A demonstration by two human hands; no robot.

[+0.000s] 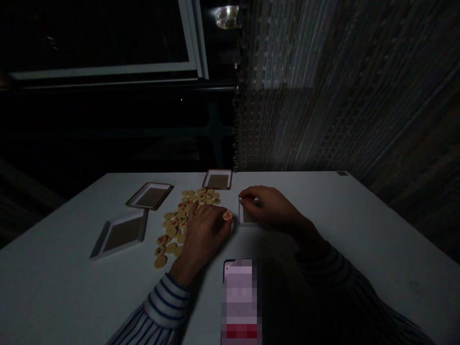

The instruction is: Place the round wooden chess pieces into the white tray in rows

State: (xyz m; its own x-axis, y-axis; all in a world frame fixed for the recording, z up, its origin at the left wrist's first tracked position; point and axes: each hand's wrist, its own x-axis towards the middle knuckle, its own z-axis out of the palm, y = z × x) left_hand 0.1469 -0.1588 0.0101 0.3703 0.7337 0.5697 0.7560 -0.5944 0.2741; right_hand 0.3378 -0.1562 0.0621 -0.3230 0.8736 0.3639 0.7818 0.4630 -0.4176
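Several round wooden game discs (179, 218) with red or dark marks lie scattered on the white table (359, 239). My left hand (203, 235) rests on the right edge of the pile and pinches one disc with a red mark (227, 215) between thumb and fingers. My right hand (269, 206) lies over a small white-rimmed tray (244, 218), its fingers curled on the tray's far edge. Both sleeves are striped.
Three more shallow white-rimmed trays stand around the pile: one at the left front (122, 235), one behind it (150, 195), one at the back (217, 179). A lit phone (240, 299) lies near the table's front. A woven curtain (341, 86) hangs behind.
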